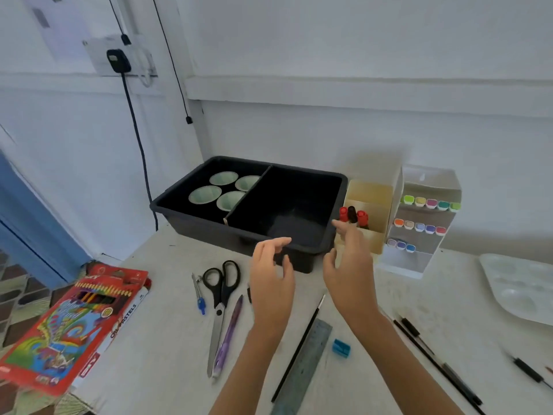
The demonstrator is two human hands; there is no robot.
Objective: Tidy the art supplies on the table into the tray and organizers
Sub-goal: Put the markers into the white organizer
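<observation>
Nearest, at the bottom edge, lies the metal ruler, with a thin black brush just beside it on its left; both run from near-left to far-right between the forearms. At the table's left edge sits a box of coloured pencils; next come a blue compass, black scissors and a purple pen, side by side, long axes near to far, the scissors' loops at the far end. The left hand hovers just right of them, fingers loosely curved, holding nothing, at the near wall of the black tray; the right hand is likewise relaxed and empty, at the tray's near right corner, before the beige organizer. A blue sharpener and black pens lie nearer and right. Likely the left hand takes the scissors or pen, dropping back leftward and closing across the shaft; the right is closer to the sharpener.
</observation>
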